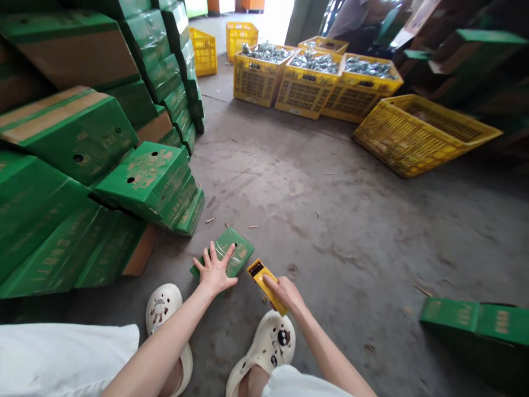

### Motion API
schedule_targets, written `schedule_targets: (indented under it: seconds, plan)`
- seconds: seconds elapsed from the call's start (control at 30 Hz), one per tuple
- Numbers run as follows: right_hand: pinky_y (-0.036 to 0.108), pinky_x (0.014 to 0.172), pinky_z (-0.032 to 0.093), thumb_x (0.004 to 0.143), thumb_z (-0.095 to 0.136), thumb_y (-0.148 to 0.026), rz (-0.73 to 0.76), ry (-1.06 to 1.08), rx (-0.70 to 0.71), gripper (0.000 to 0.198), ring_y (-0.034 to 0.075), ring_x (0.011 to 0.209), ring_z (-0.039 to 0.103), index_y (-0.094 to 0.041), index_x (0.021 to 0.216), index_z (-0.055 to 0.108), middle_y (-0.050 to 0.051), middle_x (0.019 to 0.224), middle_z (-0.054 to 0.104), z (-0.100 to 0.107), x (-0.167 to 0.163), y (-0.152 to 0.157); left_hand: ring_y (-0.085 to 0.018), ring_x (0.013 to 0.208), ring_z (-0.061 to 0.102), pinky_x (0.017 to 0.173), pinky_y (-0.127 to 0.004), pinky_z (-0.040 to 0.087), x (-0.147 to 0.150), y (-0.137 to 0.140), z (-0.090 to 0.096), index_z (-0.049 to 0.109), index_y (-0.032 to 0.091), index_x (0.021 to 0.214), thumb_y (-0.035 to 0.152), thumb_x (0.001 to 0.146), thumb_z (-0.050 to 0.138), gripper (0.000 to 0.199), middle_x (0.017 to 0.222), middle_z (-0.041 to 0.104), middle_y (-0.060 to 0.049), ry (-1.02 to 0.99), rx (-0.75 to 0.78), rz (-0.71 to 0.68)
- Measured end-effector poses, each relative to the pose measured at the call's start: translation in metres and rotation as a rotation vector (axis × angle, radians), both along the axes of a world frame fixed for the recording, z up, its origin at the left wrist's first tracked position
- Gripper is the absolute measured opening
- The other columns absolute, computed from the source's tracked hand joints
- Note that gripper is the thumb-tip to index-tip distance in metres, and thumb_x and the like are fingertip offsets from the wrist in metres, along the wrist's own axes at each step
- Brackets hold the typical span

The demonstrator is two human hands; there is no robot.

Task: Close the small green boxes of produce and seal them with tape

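Note:
My left hand [215,274] lies with fingers spread on a small green carton [242,251] on the floor. The carton has a dark round hole and pale printing, and my palm and fingers cover part of it. My right hand [285,292] is closed around a flat, oblong yellow packet [268,284]. A dark patch shows at the packet's far end, which points toward the carton without touching it. I cannot make out exactly what the packet is.
Stacked green boxes [149,171] rise on the left. Yellow crates [308,91] with wrapped goods stand ahead, and a tilted yellow crate [413,138] is at right. A green box [475,320] lies lower right. White clogs [264,342] flank my hands; a person [351,22] is behind.

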State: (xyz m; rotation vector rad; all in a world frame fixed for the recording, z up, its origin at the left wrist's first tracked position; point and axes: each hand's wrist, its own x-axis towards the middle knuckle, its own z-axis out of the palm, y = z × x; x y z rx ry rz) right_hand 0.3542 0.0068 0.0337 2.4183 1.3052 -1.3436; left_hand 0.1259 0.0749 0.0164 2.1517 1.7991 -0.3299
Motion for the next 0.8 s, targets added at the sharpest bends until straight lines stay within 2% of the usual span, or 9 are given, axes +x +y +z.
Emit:
schedule_targets:
  seconds: [0.13,0.27,0.37,0.43,0.5,0.57,0.67,0.73,0.8]
  plan:
    - [0.027,0.062,0.043,0.096,0.043,-0.068,-0.021,-0.033,0.028,0.061,0.027,0.083,0.075,-0.016,0.080,0.072,0.016,0.082,0.078,0.001,0.015,0.004,-0.055,0.152,0.021,0.108,-0.081,0.021,0.021,0.015,0.001,0.005,0.046,0.165,0.060,0.065,0.084,0.128,0.171,0.016,-0.025,0.040,-0.028,0.075]
    - [0.026,0.059,0.043,0.095,0.041,-0.071,-0.072,0.037,0.078,0.064,0.027,0.078,0.075,-0.017,0.074,0.068,0.016,0.080,0.078,0.001,0.024,0.000,-0.053,0.153,0.023,0.111,-0.073,0.024,0.026,0.023,0.010,0.002,0.041,0.166,0.053,0.058,0.087,0.138,0.170,0.019,-0.025,0.044,-0.079,0.063]
    - [0.026,0.057,0.044,0.095,0.040,-0.071,-0.098,0.111,0.119,0.063,0.026,0.072,0.075,-0.019,0.069,0.063,0.014,0.073,0.077,0.004,0.031,0.001,-0.051,0.152,0.026,0.113,-0.069,0.026,0.019,0.029,0.030,0.001,0.037,0.167,0.054,0.054,0.087,0.143,0.169,0.022,-0.025,0.004,-0.150,0.077]
    - [0.026,0.056,0.045,0.095,0.039,-0.072,-0.123,0.158,0.145,0.063,0.025,0.067,0.075,-0.020,0.068,0.061,0.013,0.068,0.076,0.012,0.039,0.005,-0.049,0.151,0.030,0.113,-0.066,0.030,0.012,0.036,0.051,0.001,0.038,0.167,0.057,0.053,0.086,0.143,0.167,0.025,-0.024,-0.069,-0.202,0.104]
    - [0.026,0.056,0.047,0.095,0.039,-0.072,-0.160,0.191,0.179,0.062,0.024,0.063,0.074,-0.020,0.069,0.060,0.012,0.065,0.075,0.025,0.049,0.013,-0.048,0.149,0.033,0.112,-0.065,0.033,0.002,0.045,0.082,0.002,0.041,0.166,0.059,0.052,0.086,0.143,0.164,0.031,-0.021,-0.175,-0.241,0.133]
    - [0.026,0.056,0.049,0.095,0.038,-0.072,-0.198,0.202,0.214,0.062,0.024,0.061,0.073,-0.020,0.068,0.060,0.012,0.064,0.074,0.042,0.058,0.022,-0.046,0.148,0.037,0.112,-0.064,0.035,-0.012,0.057,0.123,0.005,0.042,0.166,0.060,0.052,0.086,0.141,0.160,0.039,-0.018,-0.306,-0.249,0.157]
    - [0.026,0.055,0.049,0.094,0.039,-0.070,-0.216,0.178,0.264,0.061,0.023,0.059,0.072,-0.019,0.066,0.060,0.012,0.063,0.074,0.074,0.066,0.038,-0.041,0.144,0.045,0.116,-0.055,0.038,-0.044,0.080,0.205,0.012,0.038,0.167,0.059,0.054,0.087,0.137,0.157,0.045,-0.014,-0.580,-0.158,0.122]
    - [0.025,0.053,0.048,0.094,0.041,-0.070,-0.210,0.152,0.303,0.060,0.023,0.059,0.071,-0.020,0.066,0.059,0.012,0.063,0.073,0.095,0.065,0.049,-0.035,0.139,0.052,0.116,-0.047,0.041,-0.071,0.100,0.267,0.013,0.035,0.167,0.060,0.060,0.087,0.133,0.157,0.047,-0.011,-0.767,-0.050,0.028]
    - [0.025,0.052,0.047,0.093,0.041,-0.070,-0.201,0.155,0.343,0.059,0.022,0.058,0.070,-0.020,0.066,0.058,0.011,0.062,0.072,0.113,0.059,0.058,-0.032,0.134,0.057,0.116,-0.045,0.042,-0.102,0.122,0.323,0.012,0.035,0.168,0.063,0.068,0.082,0.125,0.155,0.051,-0.007,-0.771,0.106,-0.091]
